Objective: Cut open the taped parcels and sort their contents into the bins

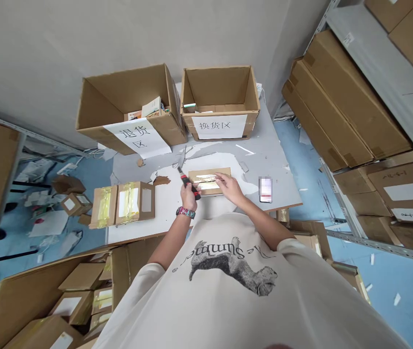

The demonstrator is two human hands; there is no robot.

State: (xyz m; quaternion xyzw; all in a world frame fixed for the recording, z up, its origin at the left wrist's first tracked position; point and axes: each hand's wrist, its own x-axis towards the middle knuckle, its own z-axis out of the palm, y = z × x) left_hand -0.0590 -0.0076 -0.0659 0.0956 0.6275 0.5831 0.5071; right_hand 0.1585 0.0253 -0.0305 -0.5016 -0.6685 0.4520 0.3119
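A small cardboard box (193,177) lies flat on the table in front of me, with shiny tape (206,185) along its top. My left hand (189,196) is closed around the red and black handle of a utility knife (188,182). The knife's blade points away from me, left of the box. On the right part of the box, my right hand (230,188) touches the top with its fingertips drawn together beside the tape. What lies between those fingertips is too small to make out.
Two large open cartons, one holding small boxes (119,138) and another (221,127), stand at the back with paper signs. Taped boxes (128,203) sit at left, a phone (265,189) at right. Torn paper covers part of the table (277,165). Shelves of cartons (341,104) flank the right.
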